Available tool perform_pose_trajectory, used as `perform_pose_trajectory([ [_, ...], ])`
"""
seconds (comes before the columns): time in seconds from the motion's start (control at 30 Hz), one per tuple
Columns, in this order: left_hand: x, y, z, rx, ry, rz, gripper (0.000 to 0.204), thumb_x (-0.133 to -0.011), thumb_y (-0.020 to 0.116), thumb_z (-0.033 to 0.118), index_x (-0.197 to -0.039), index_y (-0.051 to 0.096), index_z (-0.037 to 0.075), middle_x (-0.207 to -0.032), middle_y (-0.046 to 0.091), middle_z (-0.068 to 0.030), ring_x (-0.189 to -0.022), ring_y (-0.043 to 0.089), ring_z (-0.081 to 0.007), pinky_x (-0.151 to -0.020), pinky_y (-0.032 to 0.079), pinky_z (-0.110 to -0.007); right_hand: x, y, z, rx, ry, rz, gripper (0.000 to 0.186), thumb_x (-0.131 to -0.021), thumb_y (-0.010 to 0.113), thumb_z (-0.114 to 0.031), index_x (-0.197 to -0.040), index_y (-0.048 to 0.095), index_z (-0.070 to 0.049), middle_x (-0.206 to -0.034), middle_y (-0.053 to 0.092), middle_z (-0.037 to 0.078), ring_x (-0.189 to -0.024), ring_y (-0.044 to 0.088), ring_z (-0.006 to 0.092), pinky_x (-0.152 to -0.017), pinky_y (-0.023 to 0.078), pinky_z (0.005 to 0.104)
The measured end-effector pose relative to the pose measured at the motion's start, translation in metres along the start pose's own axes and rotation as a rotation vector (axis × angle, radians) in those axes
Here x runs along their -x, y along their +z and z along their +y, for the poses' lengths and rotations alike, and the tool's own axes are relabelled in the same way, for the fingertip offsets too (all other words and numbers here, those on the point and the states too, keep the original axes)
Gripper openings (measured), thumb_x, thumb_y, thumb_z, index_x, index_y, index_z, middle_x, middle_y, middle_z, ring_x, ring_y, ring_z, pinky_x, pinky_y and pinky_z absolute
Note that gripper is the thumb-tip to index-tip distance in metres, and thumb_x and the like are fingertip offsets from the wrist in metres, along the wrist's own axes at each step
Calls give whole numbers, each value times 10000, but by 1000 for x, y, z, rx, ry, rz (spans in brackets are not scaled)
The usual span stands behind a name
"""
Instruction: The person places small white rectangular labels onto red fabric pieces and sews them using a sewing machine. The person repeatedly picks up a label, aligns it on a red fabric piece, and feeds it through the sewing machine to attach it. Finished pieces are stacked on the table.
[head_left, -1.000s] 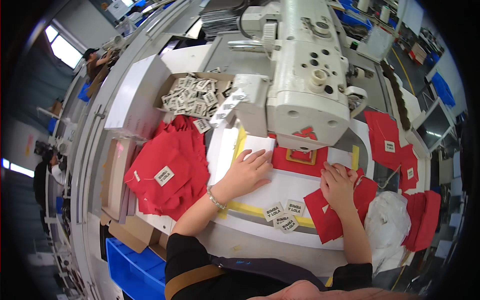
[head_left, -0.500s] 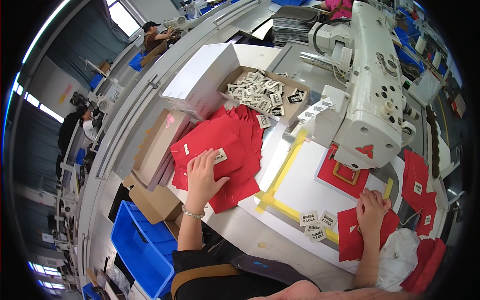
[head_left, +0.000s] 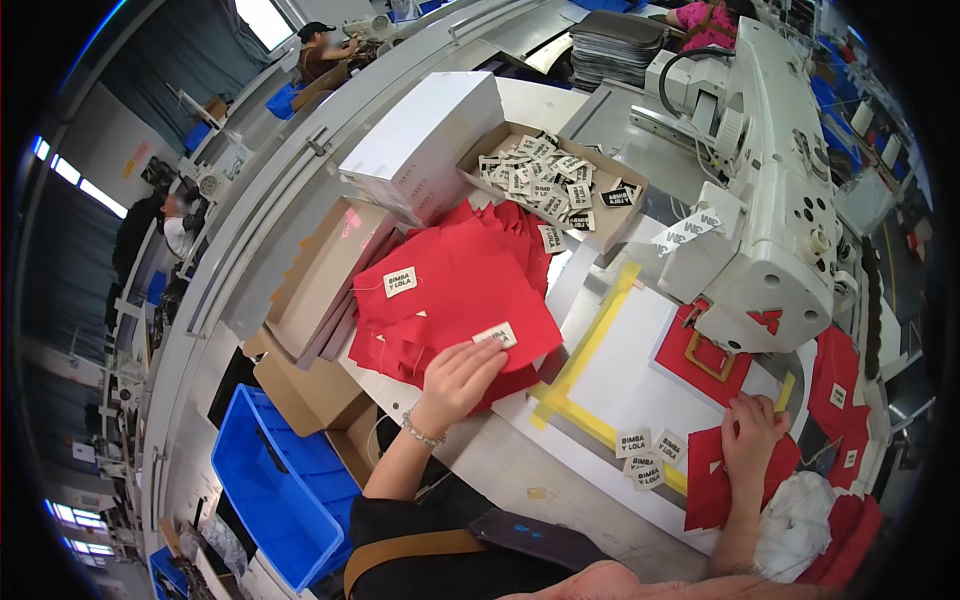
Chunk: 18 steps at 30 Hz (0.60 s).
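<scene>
Left hand (head_left: 458, 378): fingers spread flat on the top piece of the red fabric stack (head_left: 450, 290), grip released, pressing rather than pinching.
Right hand (head_left: 752, 432): lies flat, unclenched, pinning a red piece (head_left: 712, 478) to the bench (head_left: 520, 465).
Loose labels (head_left: 648, 455): between both hands, within reach.
Sewing machine (head_left: 775, 200): head over a framed red piece.

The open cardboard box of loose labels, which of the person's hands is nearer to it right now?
Left. The left hand rests on the stack of red fabric pieces lying just below the box of labels. The right hand lies farther off, on a red piece beside the sewing machine.
</scene>
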<state>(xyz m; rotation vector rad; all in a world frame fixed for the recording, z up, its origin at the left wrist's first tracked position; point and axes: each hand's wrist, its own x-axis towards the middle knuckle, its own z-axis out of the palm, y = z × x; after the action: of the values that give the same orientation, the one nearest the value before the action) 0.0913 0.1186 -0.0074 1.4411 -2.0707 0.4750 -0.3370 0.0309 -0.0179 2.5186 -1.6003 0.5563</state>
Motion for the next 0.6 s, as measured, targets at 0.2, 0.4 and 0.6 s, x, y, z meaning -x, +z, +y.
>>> perform_pose_trajectory([
  [0.2, 26, 23, 40, 146, 276, -226, 212, -846, 595, 93, -1043, 666, 56, -1143, 681, -92, -1058, 664, -206, -891, 535, -332, 1, -3, -6, 3, -1, -49, 164, -805, 674, -112, -959, 667, -55, -1078, 687, 49, -1056, 578, 218, -967, 301, 427],
  [0.4, 32, 27, 45, 213, 280, -286, 212, -842, 586, 92, -1034, 671, 65, -1189, 660, -95, -1093, 644, -212, -901, 519, -335, 4, -1, -9, 85, -50, -82, 192, -817, 676, -121, -1003, 679, -75, -1116, 680, 29, -1087, 573, 207, -987, 281, 413],
  [0.6, 33, 27, 45, 256, 226, -292, 210, -846, 584, 91, -1034, 677, 72, -1185, 662, -85, -1072, 643, -198, -886, 505, -325, -3, -4, -17, 95, -12, -107, 192, -828, 662, -122, -1016, 684, -88, -1140, 678, 23, -1092, 573, 212, -992, 273, 416],
])
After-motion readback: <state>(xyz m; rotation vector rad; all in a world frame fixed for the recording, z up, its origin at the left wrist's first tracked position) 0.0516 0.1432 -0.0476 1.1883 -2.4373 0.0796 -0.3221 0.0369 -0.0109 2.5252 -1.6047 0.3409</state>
